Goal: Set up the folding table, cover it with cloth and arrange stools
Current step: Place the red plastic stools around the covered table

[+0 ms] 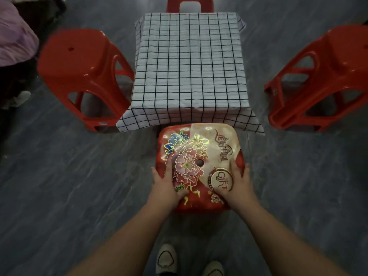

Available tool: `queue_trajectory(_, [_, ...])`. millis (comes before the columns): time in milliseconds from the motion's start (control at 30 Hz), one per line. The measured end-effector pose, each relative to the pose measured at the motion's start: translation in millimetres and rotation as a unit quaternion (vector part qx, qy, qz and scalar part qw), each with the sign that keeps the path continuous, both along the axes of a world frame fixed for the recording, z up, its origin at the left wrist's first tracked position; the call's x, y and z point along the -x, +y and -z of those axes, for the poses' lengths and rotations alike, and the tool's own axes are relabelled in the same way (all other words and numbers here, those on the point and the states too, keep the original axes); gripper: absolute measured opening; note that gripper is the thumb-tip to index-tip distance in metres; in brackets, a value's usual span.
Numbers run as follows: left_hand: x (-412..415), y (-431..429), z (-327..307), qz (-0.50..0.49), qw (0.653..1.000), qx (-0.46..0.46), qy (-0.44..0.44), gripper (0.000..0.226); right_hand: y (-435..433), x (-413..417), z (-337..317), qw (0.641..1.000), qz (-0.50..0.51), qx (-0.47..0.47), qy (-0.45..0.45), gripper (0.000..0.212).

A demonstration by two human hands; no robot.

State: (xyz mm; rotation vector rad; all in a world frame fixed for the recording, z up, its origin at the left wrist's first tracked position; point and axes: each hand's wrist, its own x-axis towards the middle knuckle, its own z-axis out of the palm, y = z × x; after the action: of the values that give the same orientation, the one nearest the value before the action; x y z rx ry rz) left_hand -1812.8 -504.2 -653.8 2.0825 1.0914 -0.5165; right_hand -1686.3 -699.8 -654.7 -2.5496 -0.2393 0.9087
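Observation:
A small table stands in the middle under a white cloth with a black grid (189, 66); the cloth's corners hang over the near edge. A red stool with a flower-printed seat (201, 156) stands at the table's near side. My left hand (169, 184) grips its near left edge and my right hand (237, 182) grips its near right edge, thumbs on the seat. A plain red stool (79, 66) stands at the table's left, another red stool (326, 76) at its right, and a third red stool (190, 5) at the far side, mostly hidden.
The floor (69, 186) is dark grey with streaks. A person in pink cloth (14, 36) sits at the upper left, close to the left stool. My two shoes (167, 257) show below the near stool.

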Motion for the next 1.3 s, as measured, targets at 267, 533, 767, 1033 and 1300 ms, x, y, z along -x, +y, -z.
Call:
queue_trajectory(267, [31.8,38.7,1.1,0.012,1.000,-0.020,0.007,0.125,31.8,39.3,0.8,1.000,-0.007,-0.008,-0.009,0.115])
queue_trajectory(533, [38.3,41.5,1.0,0.035,0.999,-0.031,0.007,0.124,31.7,43.3,4.6,1.000,-0.015,-0.003,-0.025,0.114])
queue_trajectory(767, [51.9,23.5,-1.9,0.063,0.998,-0.029,0.003,0.124,8.8,67.1,0.5,1.000,0.005,0.004,-0.013,0.113])
queue_trajectory(1033, [105.4,-8.0,-1.3,0.038,0.999,-0.021,0.022,0.124,-18.4,113.0,-1.8,1.000,-0.018,0.015,-0.007,0.113])
queue_trajectory(1300, [169.0,-44.7,-4.5,0.066,0.997,-0.015,0.021,0.122,-56.0,182.7,-4.7,1.000,0.008,0.015,0.003,0.112])
